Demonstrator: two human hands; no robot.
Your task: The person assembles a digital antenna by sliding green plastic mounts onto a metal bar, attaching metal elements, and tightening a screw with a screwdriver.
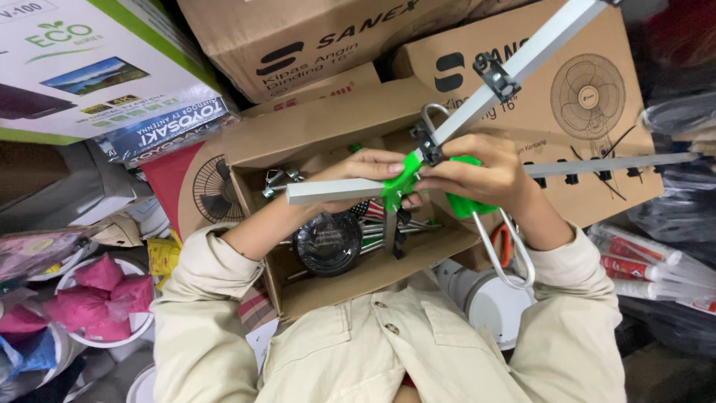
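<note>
Both hands meet over an open cardboard box [350, 280] resting against the person's chest. The left hand [373, 168] curls its fingers over a green plastic bracket [399, 183], thumb and fingertips pressed on it where it clamps a grey square aluminium bar [332, 191] running out past the wrist. The right hand [485, 175] closes around a second green plastic piece [470, 205] just under its palm, with a bent metal U-loop [507, 257] hanging below that wrist. A longer aluminium boom [522, 63] with a black clip rises away from the knuckles, up and outward. Inside the box, beneath the left hand, lies a coil of black cable [328, 242] beside loose metal rods. The aluminium sections look light and stiff but long enough to swing and lever, so the sound hold is close to the green joint; the plastic bracket seems the part likeliest to crack if twisted.
</note>
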